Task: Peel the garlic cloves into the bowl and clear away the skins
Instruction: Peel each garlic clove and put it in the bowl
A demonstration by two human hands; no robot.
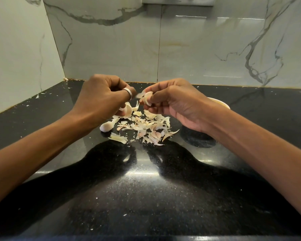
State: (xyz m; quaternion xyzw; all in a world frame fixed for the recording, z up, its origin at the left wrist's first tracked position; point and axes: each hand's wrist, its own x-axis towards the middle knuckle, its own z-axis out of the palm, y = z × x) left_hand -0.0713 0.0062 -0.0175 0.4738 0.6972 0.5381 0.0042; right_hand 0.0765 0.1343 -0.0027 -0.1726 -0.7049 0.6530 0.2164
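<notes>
My right hand (172,101) pinches a pale garlic clove (147,100) between thumb and fingers, above the black counter. A loose flap of skin sticks out from the clove toward my left hand (102,98), whose fingers are curled; it wears a ring and seems to hold a piece of garlic or skin (127,109) under its fingers. A pile of garlic skins (146,127) lies on the counter below both hands. One unpeeled clove (106,126) lies at the pile's left. The white bowl (221,103) stands behind my right wrist, mostly hidden.
The black speckled counter (146,188) runs to marble walls at the back and left. Small skin flakes are scattered toward the back left corner (42,94). The counter's front edge is at the bottom of the view.
</notes>
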